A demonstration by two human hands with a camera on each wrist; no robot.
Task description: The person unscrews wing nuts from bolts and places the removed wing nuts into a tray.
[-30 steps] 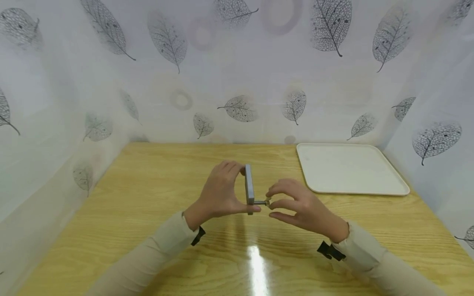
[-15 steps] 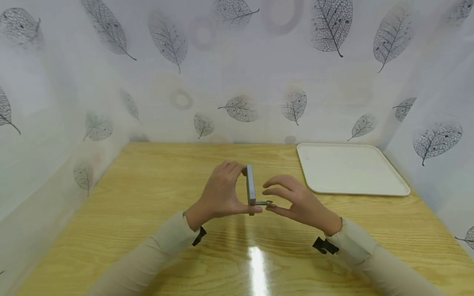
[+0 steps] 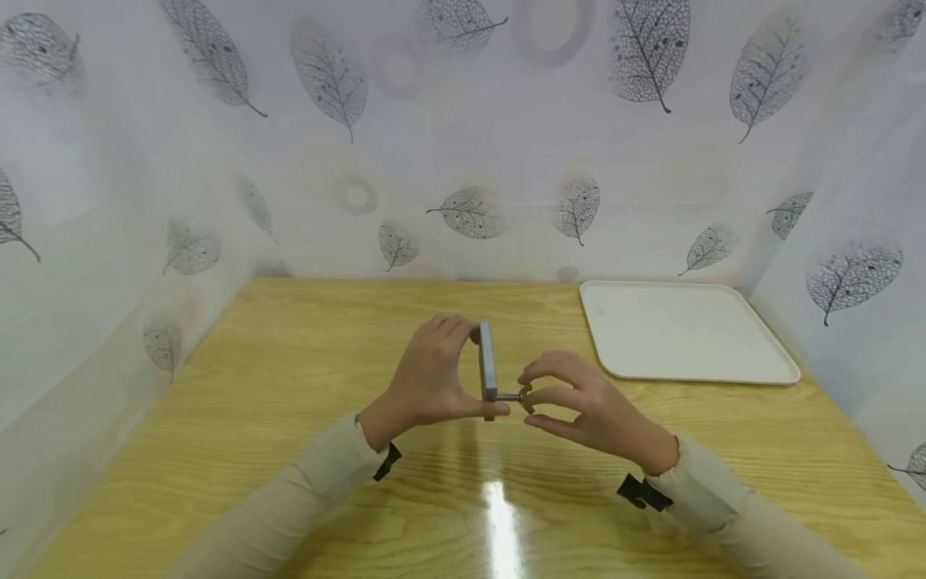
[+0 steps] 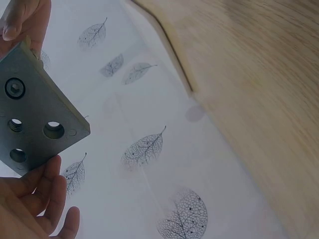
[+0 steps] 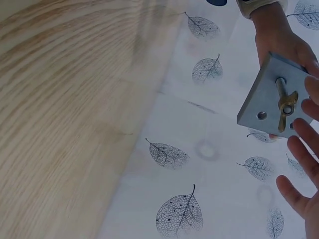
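Note:
My left hand [image 3: 432,374] grips a thick grey metal plate [image 4: 37,109] by opposite edges, fingers at the far edge and thumb at the near one, holding it upright above the table. Several round holes pierce the plate, and a hex-socket bolt head [image 4: 15,88] sits in one. The bolt's shank [image 5: 281,87] sticks out of the other face, toward the right, with a brass wing nut [image 5: 287,107] near its end. My right hand [image 3: 593,402] has bent fingers and thumb around the wing nut; how firmly they touch it is hard to tell.
A white rectangular tray [image 3: 687,331] lies on the wooden table [image 3: 325,338] at the back right. Pale leaf-printed sheeting [image 3: 506,145] rises behind the table and along both sides. Black straps circle both wrists.
The right hand's fingers lifted off and came back down around the wing nut, whose wings stand at a different angle. The hand has shifted slightly right since the middle frame. The left hand holds nearly still.

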